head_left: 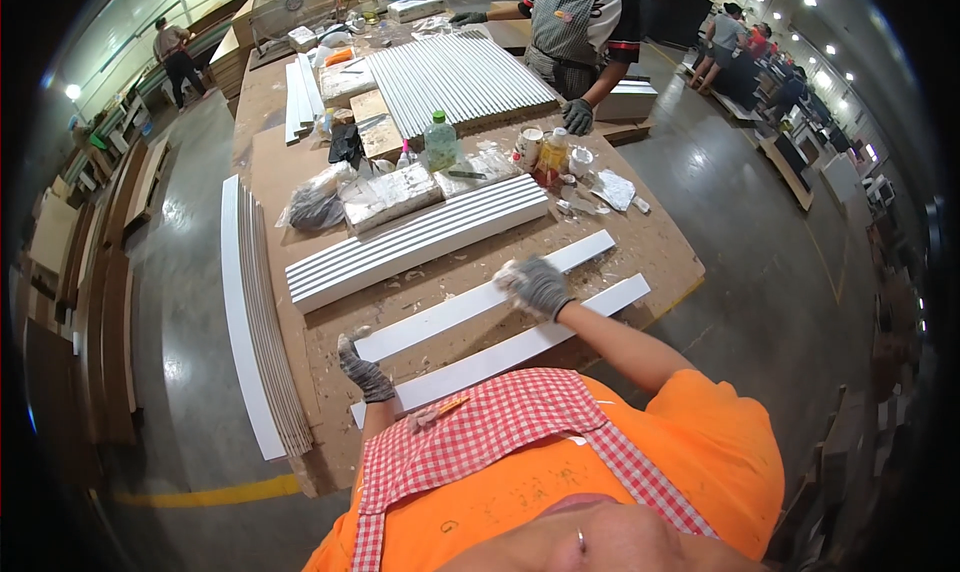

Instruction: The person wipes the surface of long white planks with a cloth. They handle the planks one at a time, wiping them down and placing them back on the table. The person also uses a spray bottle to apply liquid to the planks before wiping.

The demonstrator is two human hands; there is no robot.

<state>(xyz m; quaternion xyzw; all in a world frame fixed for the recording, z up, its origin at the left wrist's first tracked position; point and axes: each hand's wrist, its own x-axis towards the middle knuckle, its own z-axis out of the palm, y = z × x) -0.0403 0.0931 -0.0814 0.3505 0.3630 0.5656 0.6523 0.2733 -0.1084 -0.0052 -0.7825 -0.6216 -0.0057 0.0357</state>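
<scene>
Two long white strips lie roughly parallel on the worktable in front of me. My left hand [364, 368], in a grey glove with whitened fingertips, is closed on the left end of the farther strip [430, 319]. On the same strip, right of its middle, rests my gloved right hand [535, 287]. Its fingers are bent and pressed together over the surface, with something whitish at their tips that I cannot make out. The nearer strip [500, 355] lies between my apron and the farther one, with neither hand on it.
Behind the strips stands a stack of white strips [420, 244]. White-smeared blocks [392, 194], a green-capped bottle [440, 144] and an amber bottle [551, 157] sit beyond. More strips [245, 322] line the left edge. A co-worker [580, 32] stands beside a ribbed white panel [460, 82].
</scene>
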